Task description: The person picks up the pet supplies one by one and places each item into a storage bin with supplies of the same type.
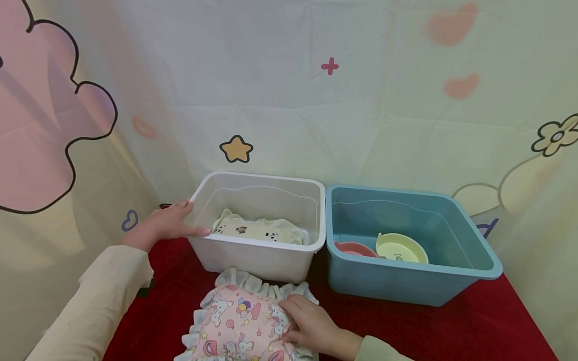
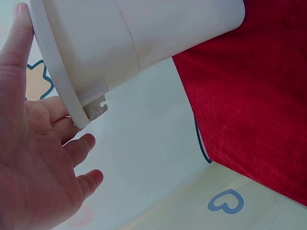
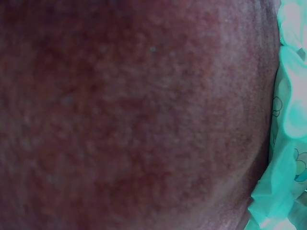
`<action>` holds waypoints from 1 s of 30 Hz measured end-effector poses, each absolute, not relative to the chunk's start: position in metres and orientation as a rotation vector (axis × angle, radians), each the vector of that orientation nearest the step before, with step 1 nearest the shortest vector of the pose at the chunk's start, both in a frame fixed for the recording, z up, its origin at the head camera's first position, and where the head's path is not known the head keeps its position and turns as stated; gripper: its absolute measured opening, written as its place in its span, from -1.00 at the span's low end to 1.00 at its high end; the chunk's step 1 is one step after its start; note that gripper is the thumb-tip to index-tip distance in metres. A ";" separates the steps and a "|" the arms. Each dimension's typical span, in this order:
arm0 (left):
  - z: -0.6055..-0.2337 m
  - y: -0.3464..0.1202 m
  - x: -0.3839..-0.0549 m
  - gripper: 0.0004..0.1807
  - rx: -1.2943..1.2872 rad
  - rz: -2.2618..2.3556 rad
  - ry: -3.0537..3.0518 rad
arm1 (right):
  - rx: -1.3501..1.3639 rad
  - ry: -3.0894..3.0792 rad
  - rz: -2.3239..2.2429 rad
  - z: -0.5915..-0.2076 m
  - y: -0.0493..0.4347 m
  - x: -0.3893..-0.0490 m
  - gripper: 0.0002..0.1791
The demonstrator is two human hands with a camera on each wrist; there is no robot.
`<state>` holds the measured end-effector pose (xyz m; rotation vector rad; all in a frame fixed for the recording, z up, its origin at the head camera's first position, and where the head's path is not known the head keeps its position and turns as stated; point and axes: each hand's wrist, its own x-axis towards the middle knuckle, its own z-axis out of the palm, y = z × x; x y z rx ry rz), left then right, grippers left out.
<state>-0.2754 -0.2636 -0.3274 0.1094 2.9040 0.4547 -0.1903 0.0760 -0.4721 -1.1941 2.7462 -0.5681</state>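
Note:
At the front left corner of the white bin [image 1: 253,263], my left hand [image 1: 168,225] rests on the rim with its thumb and fingers spread. The left wrist view shows the same hand [image 2: 36,158] with loosely bent fingers against that rim [image 2: 55,67]. My right hand [image 1: 311,323] grips the right side of a small pink pillow [image 1: 239,326], printed with unicorns and edged with white ruffles. Skin fills most of the right wrist view; a strip of ruffle [image 3: 283,172], tinted green, shows at its right edge. A cream cloth item [image 1: 257,229] with dark prints lies inside the white bin.
To the right stands a blue bin [image 1: 384,283] holding a pale yellow dish [image 1: 402,248] and a red dish [image 1: 356,248]. Both bins stand on a red cloth [image 1: 474,331]. Behind them hangs a printed curtain [image 1: 289,125].

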 end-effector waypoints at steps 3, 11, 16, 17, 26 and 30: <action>-0.328 -0.264 -0.276 0.23 0.109 0.455 2.908 | -1.191 2.759 -0.551 -0.472 0.076 -0.190 -0.39; -0.328 -0.263 -0.276 0.23 0.100 0.452 2.906 | -1.225 2.769 -0.534 -0.472 0.076 -0.190 -0.47; -0.328 -0.263 -0.275 0.22 0.090 0.463 2.894 | -1.248 2.768 -0.538 -0.471 0.076 -0.190 -0.53; -0.328 -0.263 -0.275 0.23 0.087 0.465 2.890 | -1.247 2.768 -0.537 -0.470 0.075 -0.190 -0.54; -0.328 -0.264 -0.276 0.22 0.096 0.461 2.897 | -1.265 2.808 -0.561 -0.472 0.073 -0.189 -0.68; -0.326 -0.263 -0.274 0.20 0.114 0.436 2.903 | -1.279 2.832 -0.570 -0.472 0.071 -0.189 -0.75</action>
